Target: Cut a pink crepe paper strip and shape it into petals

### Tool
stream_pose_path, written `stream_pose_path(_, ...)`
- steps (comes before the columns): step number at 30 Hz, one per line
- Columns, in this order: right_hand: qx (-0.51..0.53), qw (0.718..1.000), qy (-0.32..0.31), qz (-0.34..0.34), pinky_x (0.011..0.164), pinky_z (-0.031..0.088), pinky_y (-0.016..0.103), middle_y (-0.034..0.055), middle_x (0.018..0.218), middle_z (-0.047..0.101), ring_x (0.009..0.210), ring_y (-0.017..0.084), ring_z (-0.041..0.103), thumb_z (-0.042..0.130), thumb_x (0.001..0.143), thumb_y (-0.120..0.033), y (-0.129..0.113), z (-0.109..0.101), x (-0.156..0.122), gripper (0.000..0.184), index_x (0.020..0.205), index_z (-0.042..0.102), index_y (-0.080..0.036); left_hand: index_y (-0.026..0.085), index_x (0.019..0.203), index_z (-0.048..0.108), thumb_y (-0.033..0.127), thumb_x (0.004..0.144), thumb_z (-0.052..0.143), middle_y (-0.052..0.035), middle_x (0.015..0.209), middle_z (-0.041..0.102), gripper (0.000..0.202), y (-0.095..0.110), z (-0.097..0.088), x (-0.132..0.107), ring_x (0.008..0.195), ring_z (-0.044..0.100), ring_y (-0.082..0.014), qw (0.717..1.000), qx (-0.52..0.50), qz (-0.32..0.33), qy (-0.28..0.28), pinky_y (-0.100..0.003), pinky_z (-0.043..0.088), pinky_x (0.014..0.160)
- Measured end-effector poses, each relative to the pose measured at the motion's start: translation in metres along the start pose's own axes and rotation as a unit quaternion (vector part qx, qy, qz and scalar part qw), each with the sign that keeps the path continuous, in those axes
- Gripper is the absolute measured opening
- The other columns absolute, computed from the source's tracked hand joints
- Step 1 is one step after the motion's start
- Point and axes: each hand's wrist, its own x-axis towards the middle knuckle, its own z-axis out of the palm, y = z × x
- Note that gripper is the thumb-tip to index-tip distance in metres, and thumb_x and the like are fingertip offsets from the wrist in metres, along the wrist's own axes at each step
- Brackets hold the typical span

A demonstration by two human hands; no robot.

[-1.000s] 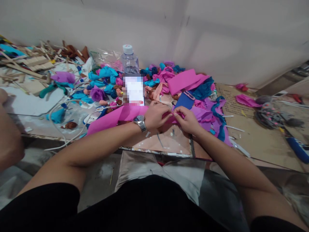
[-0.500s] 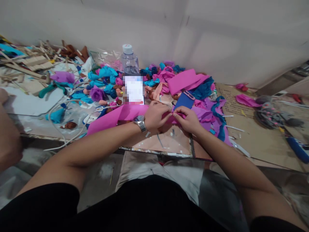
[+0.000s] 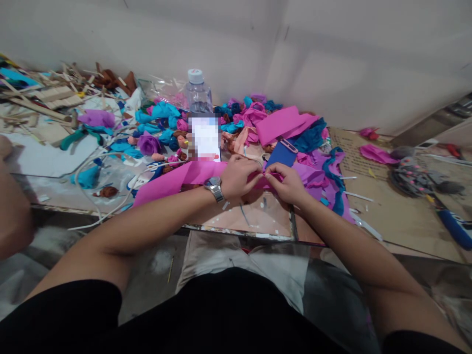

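A long strip of bright pink crepe paper (image 3: 177, 179) stretches from the left across the table to my hands. My left hand (image 3: 240, 176), with a metal watch at the wrist, pinches the strip near its right end. Close beside it, my right hand (image 3: 284, 183) pinches the same paper, the fingertips of both hands almost touching. The pinched edge is mostly hidden by my fingers. Just behind my hands lies a dark blue flat piece (image 3: 280, 154) with a pink-rimmed clip-like thing on it. A phone (image 3: 205, 140) with a lit, blurred screen stands behind my left hand.
A clear bottle (image 3: 199, 93) stands by the wall amid crumpled blue, pink and purple paper. Wood sticks (image 3: 55, 96) and green-handled pliers (image 3: 81, 137) lie left, near another person's arm (image 3: 14, 201). A white cable (image 3: 88, 196) loops leftward. Cardboard (image 3: 368, 206) covers the right.
Almost nothing differs. Both hands keep their pinch on the pink paper, with only a very slight shift of the fingers and of the view.
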Motion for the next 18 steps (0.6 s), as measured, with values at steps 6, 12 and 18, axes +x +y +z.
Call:
stream_pose_path(6, 0.005, 1.000, -0.009, 0.005, 0.077, 0.050, 0.035, 0.0039, 0.086, 0.072, 0.081, 0.022, 0.065, 0.063, 0.097, -0.040, 0.0008, 0.0000, -0.0001, 0.020, 0.088, 0.066, -0.022, 0.023, 0.107, 0.071, 0.044, 0.106, 0.049, -0.0050, 0.104, 0.079, 0.031, -0.0001, 0.0019, -0.0012, 0.098, 0.069, -0.0239, 1.000, -0.007, 0.015, -0.004, -0.046, 0.033, 0.096)
stream_pose_path(12, 0.033, 0.999, 0.011, 0.024, 0.079, 0.053, 0.036, 0.0041, 0.087, 0.075, 0.083, 0.022, 0.069, 0.069, 0.094, -0.039, 0.0034, 0.0026, -0.0004, 0.019, 0.087, 0.071, -0.022, 0.022, 0.103, 0.070, 0.039, 0.104, 0.050, -0.0039, 0.100, 0.078, 0.026, -0.0001, 0.0017, -0.0001, 0.095, 0.069, -0.0232, 1.000, -0.005, 0.009, -0.004, -0.047, 0.034, 0.097)
stream_pose_path(18, 0.043, 0.998, 0.030, 0.029, 0.084, 0.056, 0.038, 0.0057, 0.095, 0.077, 0.090, 0.024, 0.071, 0.076, 0.089, -0.039, -0.0004, 0.0015, 0.0002, 0.018, 0.095, 0.077, -0.022, 0.022, 0.096, 0.068, 0.034, 0.099, 0.052, -0.0050, 0.098, 0.077, 0.020, 0.0000, -0.0009, 0.0004, 0.096, 0.067, -0.0248, 1.000, -0.002, -0.021, 0.020, -0.047, 0.035, 0.094)
